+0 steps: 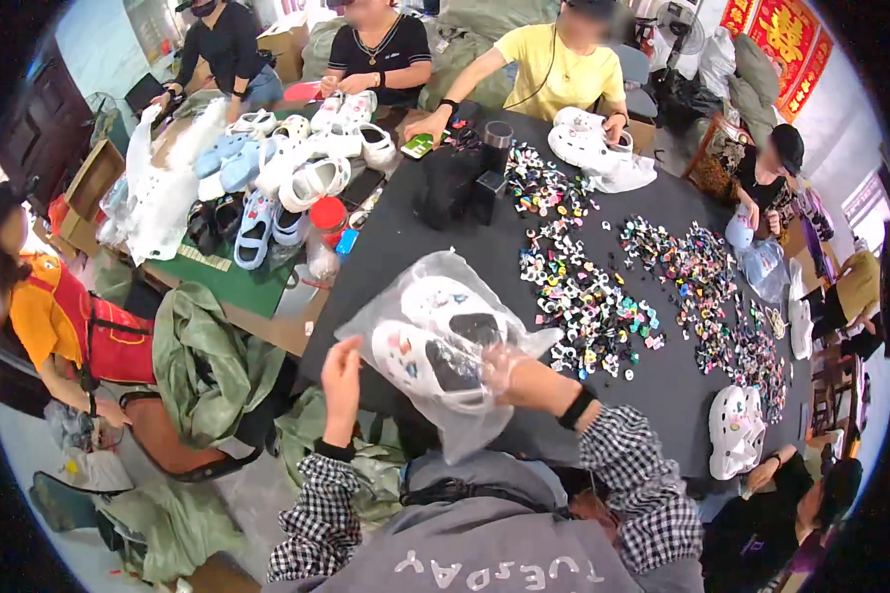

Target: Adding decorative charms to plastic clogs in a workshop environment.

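Note:
A pair of white clogs (403, 351) with small colourful charms lies inside a clear plastic bag (460, 425), over the near edge of the black table. My right hand (509, 376) is at the bag's right side, by the heel end of the clogs. Its fingers are partly blurred by the film, curled at the clogs. To the left of the bag, my left hand (341, 381) is raised with its fingers stretched up. It is next to the bag's left edge, and I cannot tell whether it touches the film.
Loose charms (583, 296) cover much of the black table (366, 287) on the right. Another charm-covered white pair (734, 430) sits at the right edge. More shoes (311, 183) and a red-lidded jar (328, 215) stand on the left table. Several people work around.

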### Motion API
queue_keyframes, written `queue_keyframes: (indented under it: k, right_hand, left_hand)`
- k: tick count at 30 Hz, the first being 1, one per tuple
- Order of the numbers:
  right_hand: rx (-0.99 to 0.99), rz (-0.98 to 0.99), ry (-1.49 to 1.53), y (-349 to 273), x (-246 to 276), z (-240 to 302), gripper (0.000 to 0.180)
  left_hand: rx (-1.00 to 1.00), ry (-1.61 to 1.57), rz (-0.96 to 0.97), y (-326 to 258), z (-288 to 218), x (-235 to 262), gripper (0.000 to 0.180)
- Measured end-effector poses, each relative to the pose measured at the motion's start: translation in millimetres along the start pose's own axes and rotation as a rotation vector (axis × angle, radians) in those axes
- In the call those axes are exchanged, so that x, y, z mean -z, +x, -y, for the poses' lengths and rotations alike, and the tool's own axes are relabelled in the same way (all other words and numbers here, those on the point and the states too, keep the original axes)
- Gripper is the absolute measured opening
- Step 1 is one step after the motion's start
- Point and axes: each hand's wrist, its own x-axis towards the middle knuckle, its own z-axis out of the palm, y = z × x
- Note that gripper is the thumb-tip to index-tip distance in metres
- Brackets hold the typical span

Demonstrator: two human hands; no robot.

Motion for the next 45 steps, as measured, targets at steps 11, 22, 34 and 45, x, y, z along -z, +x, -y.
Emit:
queue_keyframes:
  k: [11, 22, 34, 45]
  right_hand:
    - [0.16, 0.254, -0.355, -56, 80, 37, 0.019]
    - [0.184, 0.195, -0.336, -75, 96, 52, 0.02]
    - [-0.165, 0.109, -0.238, -106, 127, 50, 0.012]
    - [-0.196, 0.109, -0.344, -117, 139, 46, 0.016]
  left_hand:
    - [0.462, -0.216, 0.464, 52, 4, -42, 0.067]
    - [0.384, -0.145, 0.533, 35, 22, -60, 0.036]
    - [0.019, -0.032, -0.184, 73, 28, 60, 0.027]
    - [0.101, -0.196, -0.546, 62, 86, 148, 0.04]
